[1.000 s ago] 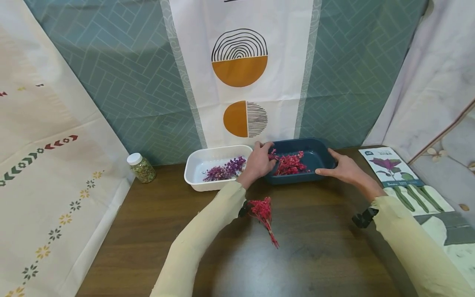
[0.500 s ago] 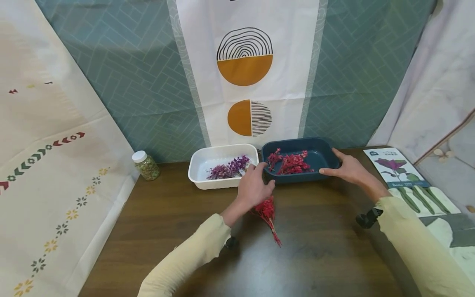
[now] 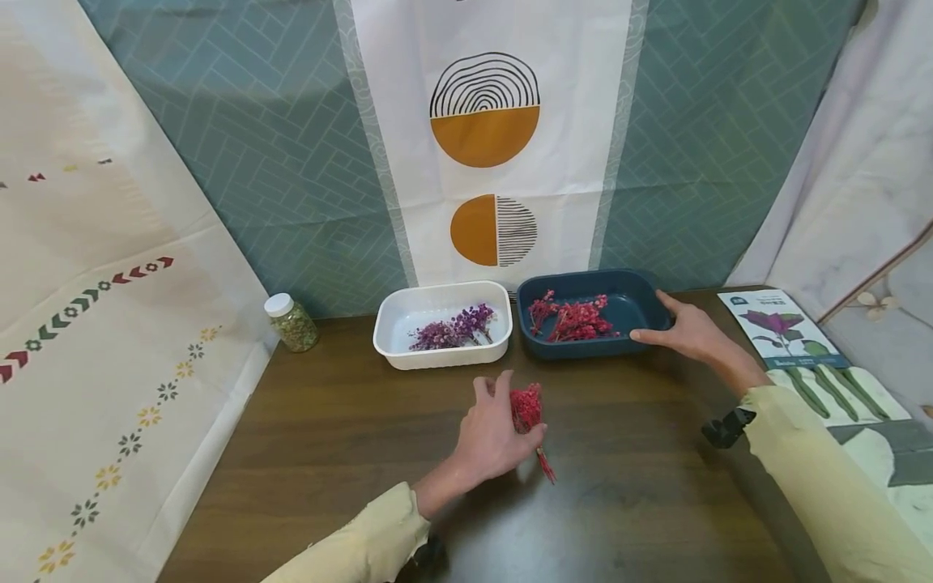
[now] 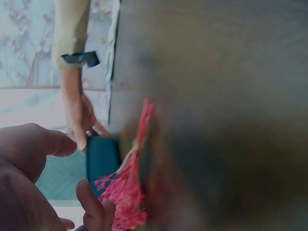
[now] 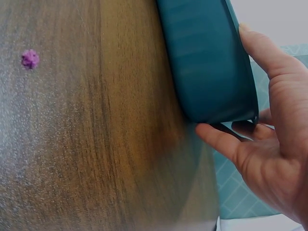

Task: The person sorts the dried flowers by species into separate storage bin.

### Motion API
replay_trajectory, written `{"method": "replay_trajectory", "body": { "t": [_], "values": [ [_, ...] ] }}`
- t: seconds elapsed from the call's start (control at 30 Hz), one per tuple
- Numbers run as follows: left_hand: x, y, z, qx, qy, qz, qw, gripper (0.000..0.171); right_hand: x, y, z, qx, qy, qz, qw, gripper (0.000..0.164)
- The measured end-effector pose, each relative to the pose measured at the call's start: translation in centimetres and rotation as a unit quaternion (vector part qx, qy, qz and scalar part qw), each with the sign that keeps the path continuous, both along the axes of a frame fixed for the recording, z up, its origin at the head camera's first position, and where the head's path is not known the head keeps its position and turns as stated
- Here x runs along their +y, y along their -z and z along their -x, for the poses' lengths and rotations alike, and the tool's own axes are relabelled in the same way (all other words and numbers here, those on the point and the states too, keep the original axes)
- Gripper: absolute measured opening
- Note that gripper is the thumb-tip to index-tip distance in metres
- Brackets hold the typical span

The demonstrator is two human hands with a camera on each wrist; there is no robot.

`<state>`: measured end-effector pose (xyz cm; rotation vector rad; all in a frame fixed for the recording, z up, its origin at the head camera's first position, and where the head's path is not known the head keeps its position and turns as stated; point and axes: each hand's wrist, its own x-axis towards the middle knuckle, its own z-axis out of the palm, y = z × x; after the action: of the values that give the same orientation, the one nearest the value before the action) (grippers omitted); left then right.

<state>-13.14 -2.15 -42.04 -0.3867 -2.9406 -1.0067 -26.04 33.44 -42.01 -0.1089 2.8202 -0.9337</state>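
A small tied bunch of red dried flowers [image 3: 526, 405] lies on the wooden table, stems toward the person. Over it hovers my left hand [image 3: 490, 433], thumb and fingers spread apart around the blossoms; the left wrist view shows a gap between the thumb and the bunch [image 4: 127, 197]. My right hand [image 3: 691, 330] holds the right end of a dark blue tray [image 3: 583, 350] containing red dried flowers. In the right wrist view its thumb and fingers wrap the corner of the tray [image 5: 207, 62]. Left of that tray stands a white tray [image 3: 445, 359] with purple dried flowers.
A lidded jar of greenish dried bits [image 3: 293, 325] stands at the back left. At right, a card with a purple flower picture [image 3: 780, 328] lies by patterned cloth. A small purple cluster [image 5: 30, 58] sits on the wood in the right wrist view. Patterned cloth hangs behind.
My left hand has let go of the blue tray's left end and moved toward the person, down to the red flower bunch. The right hand stays on the tray.
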Motion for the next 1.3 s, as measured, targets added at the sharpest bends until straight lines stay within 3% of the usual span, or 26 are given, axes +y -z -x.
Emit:
{"method": "replay_trajectory", "body": {
  "t": [0.27, 0.6, 0.87, 1.3],
  "values": [
    [0.4, 1.4, -1.0, -0.01, -0.026, -0.012, 0.9996, 0.097, 0.2, 0.2, 0.2, 0.007, -0.003, -0.005, 1.0, 0.12],
    [0.7, 2.8, -1.0, -0.011, -0.039, -0.014, 0.9991, 0.102, 0.1, 0.1, 0.1, 0.01, -0.003, -0.007, 1.0, 0.12],
    [1.0, 3.6, -0.8, -0.01, -0.046, 0.013, 0.9988, 0.109, 0.1, 0.1, 0.1, 0.013, -0.005, -0.005, 1.0, 0.119],
    [0.4, 4.4, -0.5, 0.008, 0.003, -0.005, 0.9999, 0.097, 0.0, 0.2, 0.1, 0.01, -0.003, -0.005, 1.0, 0.12]
  ]
}}
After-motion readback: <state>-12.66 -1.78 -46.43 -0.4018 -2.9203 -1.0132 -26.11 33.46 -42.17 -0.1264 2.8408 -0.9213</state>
